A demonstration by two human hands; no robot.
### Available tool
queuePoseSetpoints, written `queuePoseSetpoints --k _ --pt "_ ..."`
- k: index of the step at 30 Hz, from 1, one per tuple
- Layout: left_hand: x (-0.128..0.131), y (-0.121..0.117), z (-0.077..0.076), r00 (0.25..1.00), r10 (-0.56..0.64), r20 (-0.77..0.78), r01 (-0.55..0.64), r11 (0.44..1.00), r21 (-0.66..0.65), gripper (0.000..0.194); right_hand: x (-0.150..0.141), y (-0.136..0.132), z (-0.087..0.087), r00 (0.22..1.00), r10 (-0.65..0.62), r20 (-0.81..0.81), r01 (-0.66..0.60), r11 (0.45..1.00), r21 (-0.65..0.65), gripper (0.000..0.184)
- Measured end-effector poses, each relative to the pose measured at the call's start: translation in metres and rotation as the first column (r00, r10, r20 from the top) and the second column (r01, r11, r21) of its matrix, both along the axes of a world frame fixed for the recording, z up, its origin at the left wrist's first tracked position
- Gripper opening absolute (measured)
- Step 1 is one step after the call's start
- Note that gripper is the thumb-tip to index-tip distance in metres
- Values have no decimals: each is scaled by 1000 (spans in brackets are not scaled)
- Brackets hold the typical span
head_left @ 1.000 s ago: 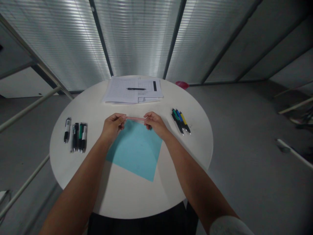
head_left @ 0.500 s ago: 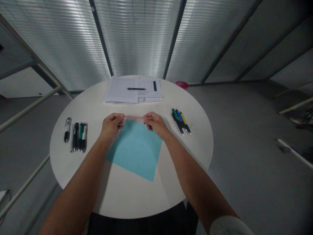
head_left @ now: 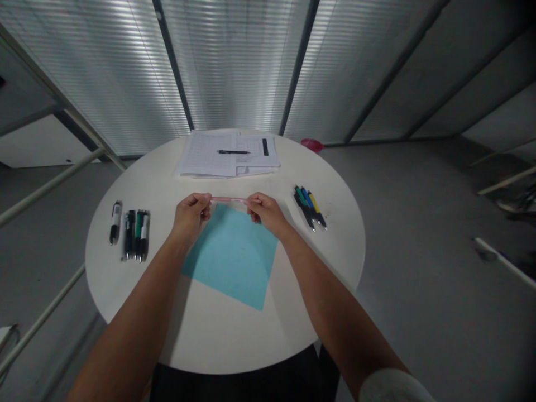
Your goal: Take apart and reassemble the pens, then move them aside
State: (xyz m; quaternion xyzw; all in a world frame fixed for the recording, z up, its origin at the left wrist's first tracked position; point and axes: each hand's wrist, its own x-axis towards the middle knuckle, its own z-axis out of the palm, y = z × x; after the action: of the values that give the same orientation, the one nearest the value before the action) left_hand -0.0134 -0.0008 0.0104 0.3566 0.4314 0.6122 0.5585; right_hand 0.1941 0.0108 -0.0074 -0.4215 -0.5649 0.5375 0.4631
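So the person's got a thin pink stick [head_left: 230, 199] pinched by its ends between the fingertips of the left hand [head_left: 191, 215] and the right hand [head_left: 265, 214], both hands curled, not spread. Its long axis runs straight across left to right, about evenly shared between the hands, hovering just past the far corner of a teal paper square [head_left: 230, 259] on the round white table [head_left: 209, 346]

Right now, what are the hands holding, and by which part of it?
A slender pink rod, held at its two ends: the left hand pinches one end, the right hand the other.
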Motion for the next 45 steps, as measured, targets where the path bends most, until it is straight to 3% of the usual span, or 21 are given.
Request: queuePoseSetpoints --k 7,12,20,26,31,37,42,45 --pt "0 2 -3 1000 7 -1 -7 996 -84 29 -1 1 0 999 -36 -22 36 999 37 33" --pt "-1 3 -4 1000 4 2 -4 998 -66 30 -1 0 1 998 -53 33 51 998 34 36" --pt "1 2 -2 999 42 -22 -42 999 -7 25 0 -5 8 987 -32 156 50 992 -115 60" --pt "-3 5 -6 992 87 -88 -86 996 16 25 -1 -4 5 1000 -23 13 23 1000 -18 40" --pt "-2 5 -6 994 79 -73 -77 997 28 24 -1 -5 5 994 -20 103 25 998 -49 51" --pt "-1 5 -4 992 103 -69 -101 995 22 23 -1 -6 7 998 -5 57 6 1000 -18 39" --pt "-1 5 -5 996 75 -40 -74 997 35 24 0 -8 8 984 44 170 -31 997 -77 57" --pt "-1 5 -6 997 73 -34 -71 996 48 21 0 -7 6 997 28 76 -24 998 -56 45"
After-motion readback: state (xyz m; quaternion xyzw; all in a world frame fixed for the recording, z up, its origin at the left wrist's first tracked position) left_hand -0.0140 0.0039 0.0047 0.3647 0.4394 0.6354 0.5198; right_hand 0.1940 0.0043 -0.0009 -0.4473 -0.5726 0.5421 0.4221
